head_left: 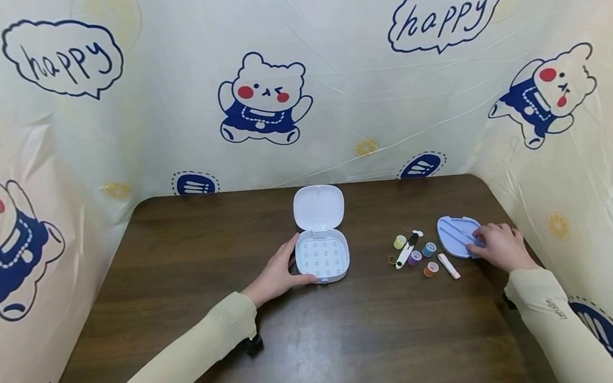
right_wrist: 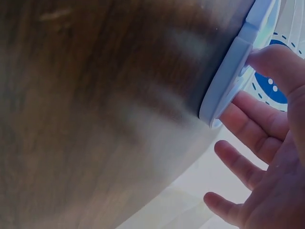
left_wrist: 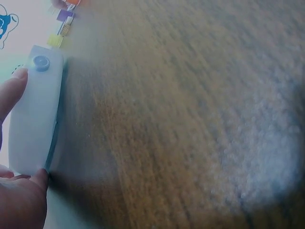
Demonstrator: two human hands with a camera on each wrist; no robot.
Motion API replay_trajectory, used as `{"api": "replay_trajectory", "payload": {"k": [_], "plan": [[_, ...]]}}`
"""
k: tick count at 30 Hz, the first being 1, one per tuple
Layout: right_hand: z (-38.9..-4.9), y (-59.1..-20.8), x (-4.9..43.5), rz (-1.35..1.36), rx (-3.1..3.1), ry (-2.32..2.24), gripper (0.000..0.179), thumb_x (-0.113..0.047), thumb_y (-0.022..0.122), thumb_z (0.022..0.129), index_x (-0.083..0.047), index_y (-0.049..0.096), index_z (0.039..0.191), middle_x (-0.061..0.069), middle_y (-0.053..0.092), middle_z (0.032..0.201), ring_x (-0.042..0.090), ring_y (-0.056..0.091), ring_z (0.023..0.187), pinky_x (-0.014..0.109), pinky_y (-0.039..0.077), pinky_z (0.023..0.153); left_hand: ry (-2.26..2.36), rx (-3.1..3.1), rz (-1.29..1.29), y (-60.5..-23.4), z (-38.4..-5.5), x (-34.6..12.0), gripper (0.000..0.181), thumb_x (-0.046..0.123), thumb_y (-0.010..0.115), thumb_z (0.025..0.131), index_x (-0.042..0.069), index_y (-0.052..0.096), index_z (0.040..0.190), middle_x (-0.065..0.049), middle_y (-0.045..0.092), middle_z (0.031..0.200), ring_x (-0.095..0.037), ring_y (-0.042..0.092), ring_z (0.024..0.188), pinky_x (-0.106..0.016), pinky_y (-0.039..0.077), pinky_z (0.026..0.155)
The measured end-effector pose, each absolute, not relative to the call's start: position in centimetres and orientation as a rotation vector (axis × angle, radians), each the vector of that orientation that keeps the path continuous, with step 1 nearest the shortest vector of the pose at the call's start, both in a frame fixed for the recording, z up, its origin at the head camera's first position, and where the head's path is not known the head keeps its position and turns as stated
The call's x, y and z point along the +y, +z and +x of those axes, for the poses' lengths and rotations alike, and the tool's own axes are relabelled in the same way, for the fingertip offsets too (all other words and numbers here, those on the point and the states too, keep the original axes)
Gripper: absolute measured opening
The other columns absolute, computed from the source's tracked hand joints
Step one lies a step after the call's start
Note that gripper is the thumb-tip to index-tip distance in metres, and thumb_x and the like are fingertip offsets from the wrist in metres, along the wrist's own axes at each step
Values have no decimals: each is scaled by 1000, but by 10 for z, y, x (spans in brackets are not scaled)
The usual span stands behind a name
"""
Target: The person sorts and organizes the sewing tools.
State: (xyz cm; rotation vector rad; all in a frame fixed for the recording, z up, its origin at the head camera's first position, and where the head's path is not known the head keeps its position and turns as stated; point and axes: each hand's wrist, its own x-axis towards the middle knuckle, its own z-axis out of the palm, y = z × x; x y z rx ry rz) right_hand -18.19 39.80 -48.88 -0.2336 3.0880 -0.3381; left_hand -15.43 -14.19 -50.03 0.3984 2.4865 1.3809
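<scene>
A white sewing box (head_left: 322,257) stands on the table with its lid (head_left: 319,207) raised at the back; several small pegs stud its floor. My left hand (head_left: 278,274) grips the box, fingers at its left side and thumb at the front. In the left wrist view the box (left_wrist: 35,114) shows side-on between thumb and fingers. At the right, my right hand (head_left: 503,246) pinches the edge of a blue insert tray (head_left: 457,234) with grooves. In the right wrist view the thumb lies over the tray (right_wrist: 226,78), two fingers meet its edge, and the other fingers stay apart from it.
Between box and tray lie several thread spools (head_left: 429,249), white-and-black thread snips (head_left: 407,252), a small ring (head_left: 391,260) and a short white stick-like piece (head_left: 448,266). The brown table (head_left: 206,237) meets a printed cloth (head_left: 271,164) at the back and sides.
</scene>
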Motion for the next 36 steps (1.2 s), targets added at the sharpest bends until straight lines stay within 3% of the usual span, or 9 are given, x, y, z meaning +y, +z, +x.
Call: {"api": "replay_trajectory", "payload": {"k": [11,15,22,32,36], "plan": [[-175,-486,400,-224,3114,-379,48,-31,77,91,9,67,117,32,65,112,54,51,105,71,39,79,1409,2461,395,-499,-155,-141,121,34,93,80,5,14,167,-18,20,171,-30,29,155,-43,36,121],[-172,-487,397,-279,3204,-431,37,-24,78,91,6,70,112,33,65,111,55,54,104,70,40,79,1398,2483,412,-500,-157,-141,121,35,93,79,4,16,167,-18,22,170,-29,28,155,-43,34,122],[-164,-485,372,-393,3305,-659,19,-9,77,91,3,73,104,30,70,108,53,55,107,70,39,86,1337,2531,433,-502,-158,-140,123,38,94,78,4,16,167,-19,23,170,-32,27,156,-49,29,124],[-158,-483,344,-380,3117,-901,32,-16,80,92,1,74,119,26,71,119,49,48,120,71,32,99,1328,2520,411,-500,-157,-142,121,37,93,80,4,16,167,-19,23,170,-33,28,155,-49,30,124],[-159,-486,340,-428,3142,-854,33,-18,83,90,-1,75,117,24,71,118,49,50,120,71,35,100,1329,2510,409,-500,-158,-140,121,36,93,80,5,15,167,-19,22,170,-32,28,155,-48,30,124]]}}
